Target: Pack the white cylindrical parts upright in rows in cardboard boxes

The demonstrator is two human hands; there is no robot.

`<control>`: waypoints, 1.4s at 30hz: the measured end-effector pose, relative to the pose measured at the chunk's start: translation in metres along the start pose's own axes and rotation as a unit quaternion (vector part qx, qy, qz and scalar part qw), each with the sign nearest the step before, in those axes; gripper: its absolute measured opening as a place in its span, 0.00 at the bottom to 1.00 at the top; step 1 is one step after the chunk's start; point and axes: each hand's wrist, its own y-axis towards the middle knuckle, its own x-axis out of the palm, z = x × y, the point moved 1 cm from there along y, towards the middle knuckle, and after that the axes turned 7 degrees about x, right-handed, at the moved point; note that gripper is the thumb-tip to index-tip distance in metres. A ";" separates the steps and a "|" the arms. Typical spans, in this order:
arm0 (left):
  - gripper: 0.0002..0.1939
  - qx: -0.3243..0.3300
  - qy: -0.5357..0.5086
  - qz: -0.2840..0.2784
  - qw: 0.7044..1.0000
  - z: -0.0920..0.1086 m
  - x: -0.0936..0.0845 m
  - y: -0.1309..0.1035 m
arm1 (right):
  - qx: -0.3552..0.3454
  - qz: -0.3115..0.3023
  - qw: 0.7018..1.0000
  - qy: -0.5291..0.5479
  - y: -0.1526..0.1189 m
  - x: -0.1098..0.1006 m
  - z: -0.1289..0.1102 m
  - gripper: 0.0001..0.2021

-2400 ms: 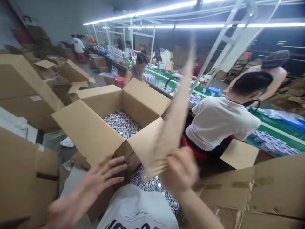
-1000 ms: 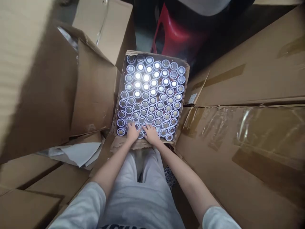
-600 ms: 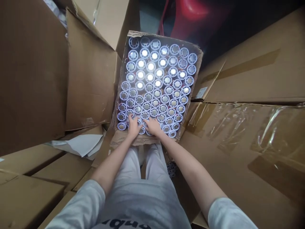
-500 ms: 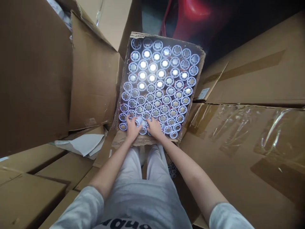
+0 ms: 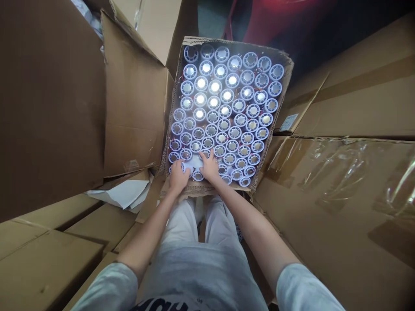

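An open cardboard box (image 5: 289,71) in front of me is packed with upright white cylinders (image 5: 240,105), each with a slotted ring and silver disc on top. Thin reddish wires show between them. At the near left corner, my left hand (image 5: 179,177) is curled around a tilted white cylinder (image 5: 188,167). My right hand (image 5: 210,167) is beside it, fingers spread over the near rows and touching the top of another cylinder (image 5: 205,153). Between the hands lies a pale gap (image 5: 196,161) in the rows. My palms hide some near cylinders.
Tall cardboard cartons (image 5: 136,99) stand close on the left. Taped cartons (image 5: 340,185) rise on the right. White paper sheets (image 5: 125,194) lie on lower boxes (image 5: 48,263) at left. Behind the box is a red object (image 5: 275,21).
The view has shifted, so the box appears slightly higher and to the right. My hands have moved apart a little; the right fingers have spread, and the gap between the hands shows more.
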 end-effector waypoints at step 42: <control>0.12 0.131 0.104 -0.130 0.977 0.009 0.010 0.018 | 0.298 -0.124 0.392 0.862 -0.167 0.021 0.137 0.19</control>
